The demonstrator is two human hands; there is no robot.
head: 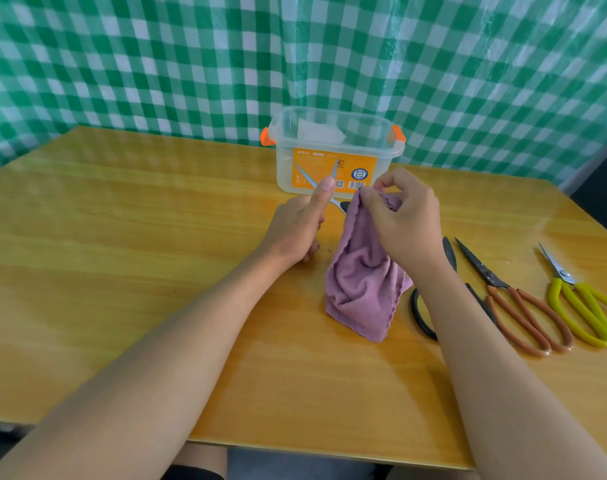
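On the left half of the wooden worktop [122, 237], a pair of steel scissors [333, 173] is gripped by the left hand [295, 230], whose fingers are curled round the handles while the thumb is laid along one blade. The blades are held apart and pointed away from the person. Behind them, a clear plastic box [364, 157] with orange latches is set at the far edge, with something white seen inside. Just right of the scissors, a purple cloth [360, 285] is lifted by its top edge, which is pinched between the thumb and fingertips of the right hand [406, 220]; its lower folds are rested on the worktop. Further right, black-handled scissors [449, 252] are partly hidden by the right forearm, then brown-handled scissors [492, 277] and yellow-handled scissors [564, 273] are laid flat.
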